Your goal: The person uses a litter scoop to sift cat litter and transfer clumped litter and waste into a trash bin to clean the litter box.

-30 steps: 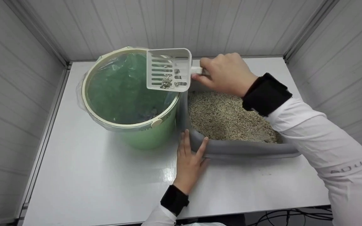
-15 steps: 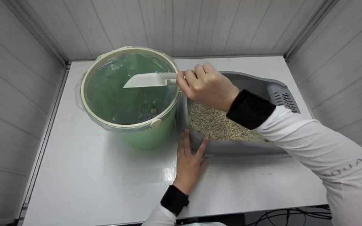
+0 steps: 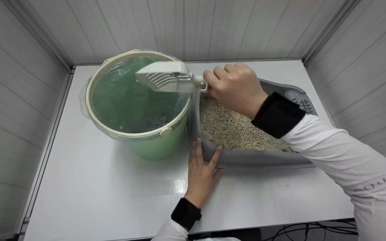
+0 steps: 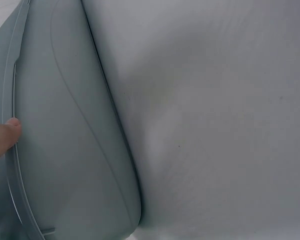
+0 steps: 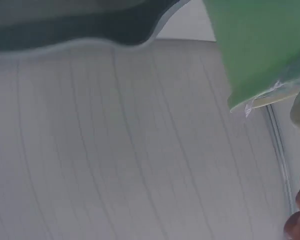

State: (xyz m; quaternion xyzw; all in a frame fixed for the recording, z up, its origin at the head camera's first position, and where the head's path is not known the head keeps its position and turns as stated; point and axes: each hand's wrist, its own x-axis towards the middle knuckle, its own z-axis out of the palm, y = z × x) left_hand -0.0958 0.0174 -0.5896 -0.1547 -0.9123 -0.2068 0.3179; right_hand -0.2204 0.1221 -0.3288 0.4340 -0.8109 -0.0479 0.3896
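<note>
My right hand [image 3: 238, 87] grips the handle of a white slotted litter scoop [image 3: 166, 68]. The scoop is held tilted over the right side of a green bucket [image 3: 154, 147], which is lined with a clear bag. No load shows on the visible part of the scoop. My left hand [image 3: 201, 175], fingers spread, rests on the near left corner of a grey litter box [image 3: 263, 159]. Pale granular litter [image 3: 235, 129] covers the box's floor. In the left wrist view, one fingertip [image 4: 12, 125] touches the box's rim.
Bucket and litter box stand side by side on a white table [image 3: 89, 194]. Panelled walls [image 3: 186, 30] rise behind and on both sides. Dark cables [image 3: 310, 229] hang beyond the near edge. Some dark matter [image 3: 159, 124] lies at the bucket's bottom.
The scoop, held level with clumps in it, was turned over above the bucket and bits fell. It has since moved back up and right, partly turned. The left hand stayed put.
</note>
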